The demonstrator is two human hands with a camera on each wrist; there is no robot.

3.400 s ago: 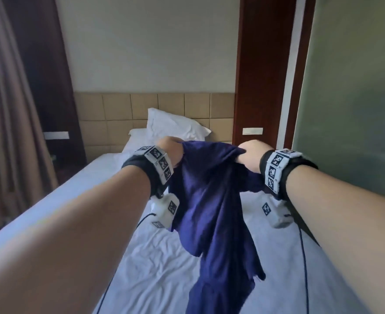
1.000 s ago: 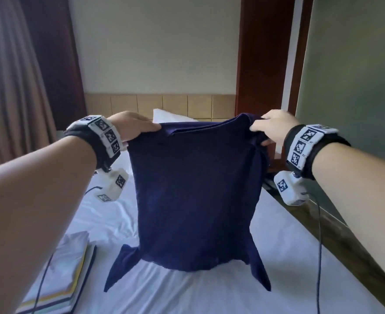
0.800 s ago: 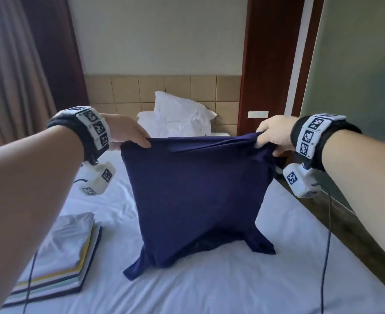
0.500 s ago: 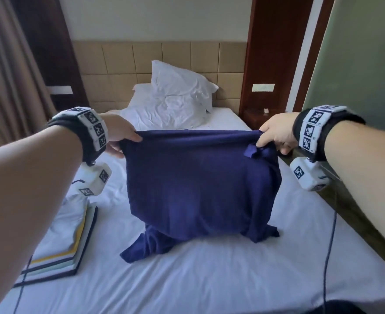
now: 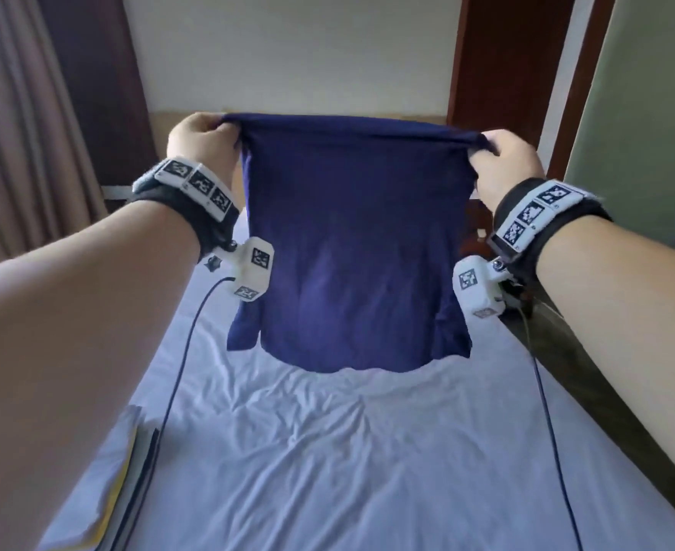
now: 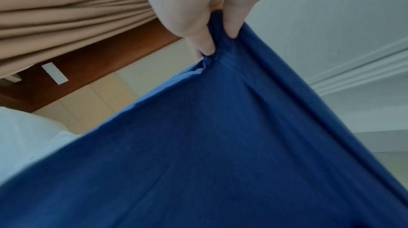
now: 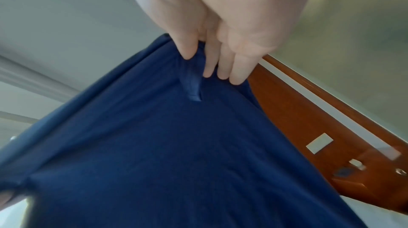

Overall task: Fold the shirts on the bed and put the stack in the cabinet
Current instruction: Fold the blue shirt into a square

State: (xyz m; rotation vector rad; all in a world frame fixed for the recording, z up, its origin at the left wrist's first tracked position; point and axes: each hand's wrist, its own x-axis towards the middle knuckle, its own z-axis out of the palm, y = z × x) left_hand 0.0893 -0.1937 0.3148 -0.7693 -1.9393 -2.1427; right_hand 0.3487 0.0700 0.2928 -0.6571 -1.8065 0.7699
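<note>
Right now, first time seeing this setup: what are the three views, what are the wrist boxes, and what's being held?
No robot here: a person works bare-handed, wearing cameras. The wide picture comes from a head camera looking forward and down. The other two come from the small white boxes strapped under each wrist, looking along the hand at the fingers.

The left hand and right hand each pinch a top corner of a navy shirt, holding it up stretched between them. Its lower edge hangs at or just above the bed; contact is unclear. The wrist views show the fingers gripping bunched cloth.

At the lower left on the sheet lies a stack of folded shirts, partly hidden by the left forearm. Cables run from the wrist cameras.
</note>
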